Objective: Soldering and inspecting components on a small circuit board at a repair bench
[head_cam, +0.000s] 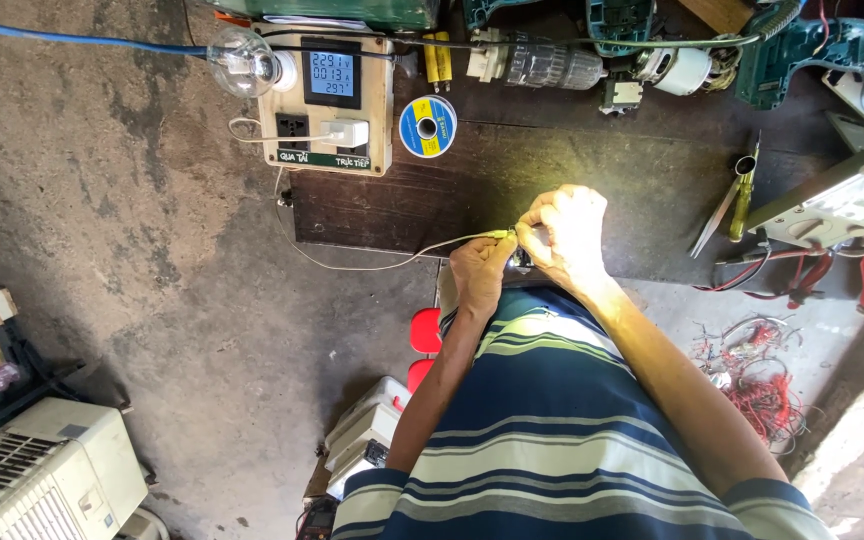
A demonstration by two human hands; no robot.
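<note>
White wire was pinched at its tip by left hand and right hand, fingers closed on it, below the meter box. Looked like mid-fiddling with the tip; whatever's next needs steady fingers. Solder spool sat right beside that box.

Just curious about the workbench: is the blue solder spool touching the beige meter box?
Apart. The head view shows dark benchtop between the solder spool and the meter box.

The person wears a short-sleeved shirt with horizontal navy, white and pale green stripes.
</note>
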